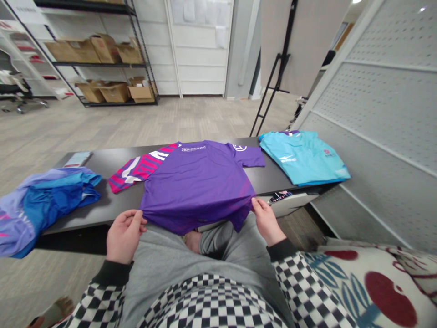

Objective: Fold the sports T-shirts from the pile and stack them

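Two hands on one purple shirt (196, 182) here, which is lying on the dark bench (102, 205) at 12 o'clock from the wearer, collar end far, hem end near. So collar-to-hem runs pretty much 12 to 6, with the pink striped sleeve (145, 169) out around 10 and the plain purple sleeve (251, 156) around 2. Hem's hanging off the near edge, a bit saggy between the grips.

Left hand (124, 237) is at the shirt's 8 o'clock, thumb and fingers pinched on that hem corner, no real gap. Right hand (268, 221) is at about 4 o'clock, same deal, fingertips closed on the other corner. Neither's nearer really, each has its own corner; the shirt body is toward 2 from the left one, 10 from the right.

Folded turquoise shirts (303, 157) sit at 2 o'clock, and a rumpled blue-and-lilac pile (51, 200) at 10.
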The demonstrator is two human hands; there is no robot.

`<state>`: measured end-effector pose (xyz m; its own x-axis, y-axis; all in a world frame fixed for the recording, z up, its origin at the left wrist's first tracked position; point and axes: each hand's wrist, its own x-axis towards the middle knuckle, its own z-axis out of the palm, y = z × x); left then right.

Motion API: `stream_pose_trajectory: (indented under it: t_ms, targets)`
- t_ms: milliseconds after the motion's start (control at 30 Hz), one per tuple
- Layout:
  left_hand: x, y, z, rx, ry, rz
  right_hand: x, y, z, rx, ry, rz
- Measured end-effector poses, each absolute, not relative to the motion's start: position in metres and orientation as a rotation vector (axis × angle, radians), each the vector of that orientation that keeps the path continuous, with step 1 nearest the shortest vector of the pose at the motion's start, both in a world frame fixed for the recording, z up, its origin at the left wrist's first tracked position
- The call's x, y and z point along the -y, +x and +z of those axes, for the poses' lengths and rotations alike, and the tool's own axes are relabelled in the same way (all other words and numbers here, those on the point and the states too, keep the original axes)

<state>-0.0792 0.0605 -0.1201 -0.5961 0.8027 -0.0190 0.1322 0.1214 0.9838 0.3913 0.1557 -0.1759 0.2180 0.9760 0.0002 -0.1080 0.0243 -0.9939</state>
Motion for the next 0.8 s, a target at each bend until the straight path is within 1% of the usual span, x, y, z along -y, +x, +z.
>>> stream_pose_trajectory:
  t_ms: [167,500,667,800]
  targets:
    - [-0.06,-0.08,-0.118,-1.804,0.907,1.518,-0.154,0.395,-0.171,0.976,-1.17,1.201]
    - [-0.061,-0.083,-0.115,-1.717,0.812,1.602,-0.159,0.403,-0.171,0.832,-1.173,1.233]
    - [-0.062,-0.083,-0.113,-1.651,0.768,1.619,-0.155,0.402,-0.164,0.895,-1.102,1.35]
    - [-0.063,-0.083,-0.114,-1.651,0.769,1.617,-0.155,0.4,-0.163,0.926,-1.129,1.342]
